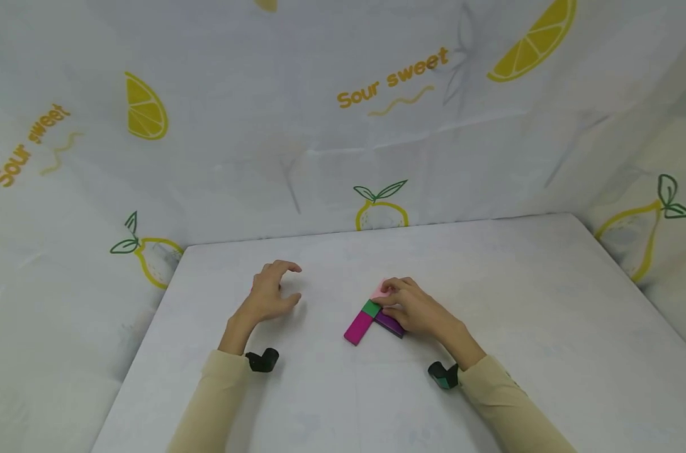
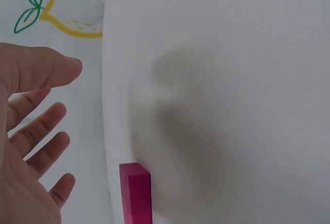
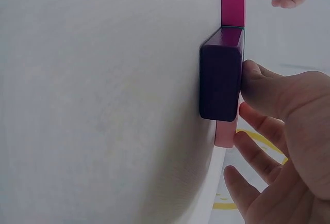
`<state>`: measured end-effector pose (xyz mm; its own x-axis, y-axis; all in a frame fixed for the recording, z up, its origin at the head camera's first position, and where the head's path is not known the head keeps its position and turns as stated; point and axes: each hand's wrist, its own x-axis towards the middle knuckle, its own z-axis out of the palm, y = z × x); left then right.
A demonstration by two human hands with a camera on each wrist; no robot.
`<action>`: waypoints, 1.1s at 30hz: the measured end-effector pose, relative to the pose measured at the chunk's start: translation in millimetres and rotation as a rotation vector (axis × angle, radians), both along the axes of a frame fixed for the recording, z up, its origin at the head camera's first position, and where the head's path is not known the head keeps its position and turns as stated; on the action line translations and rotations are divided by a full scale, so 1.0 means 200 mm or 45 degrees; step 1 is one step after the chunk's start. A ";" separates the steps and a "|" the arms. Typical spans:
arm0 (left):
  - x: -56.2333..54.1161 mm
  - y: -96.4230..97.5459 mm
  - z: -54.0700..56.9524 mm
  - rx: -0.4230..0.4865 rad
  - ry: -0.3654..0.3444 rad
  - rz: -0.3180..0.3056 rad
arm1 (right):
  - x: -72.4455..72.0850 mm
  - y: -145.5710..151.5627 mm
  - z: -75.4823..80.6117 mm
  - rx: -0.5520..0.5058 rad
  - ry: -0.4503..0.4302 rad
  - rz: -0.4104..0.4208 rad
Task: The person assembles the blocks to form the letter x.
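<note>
My right hand (image 1: pixel 413 308) is over a joined group of flat blocks, its bent fingers and thumb at the green block (image 1: pixel 370 308) and the pink block (image 1: pixel 379 290). A magenta block (image 1: pixel 358 328) runs from the green one toward the near left. The purple block (image 3: pixel 220 82) branches off to the near right, just under the thumb. Whether the fingertips pinch a block or only touch it is hidden. My left hand (image 1: pixel 268 294) hovers at the left, fingers spread from the thumb, holding nothing. Below it, another magenta block (image 2: pixel 136 194) shows in the left wrist view.
A white cloth covers the table (image 1: pixel 314 402). Behind it hangs a white backdrop (image 1: pixel 235 176) printed with lemons and lettering. Black wrist cameras (image 1: pixel 264 360) jut inward from both sleeves.
</note>
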<state>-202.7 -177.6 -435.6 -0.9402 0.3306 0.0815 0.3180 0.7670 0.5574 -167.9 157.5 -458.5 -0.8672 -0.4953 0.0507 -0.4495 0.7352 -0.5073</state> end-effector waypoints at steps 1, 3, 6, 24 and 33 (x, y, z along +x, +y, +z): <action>-0.01 -0.02 0.00 0.006 -0.007 -0.016 | 0.00 0.00 0.00 -0.001 -0.004 0.000; -0.02 -0.06 0.00 0.021 -0.023 -0.061 | 0.00 0.00 0.00 -0.001 -0.003 0.000; -0.04 -0.12 0.00 0.048 -0.067 -0.130 | 0.00 0.00 0.00 0.002 -0.006 0.004; -0.10 -0.30 -0.04 -0.079 -0.156 -0.073 | 0.00 0.00 -0.01 0.007 0.021 0.011; -0.11 -0.30 -0.08 -0.060 -0.217 -0.034 | 0.01 0.00 -0.01 0.003 0.035 0.007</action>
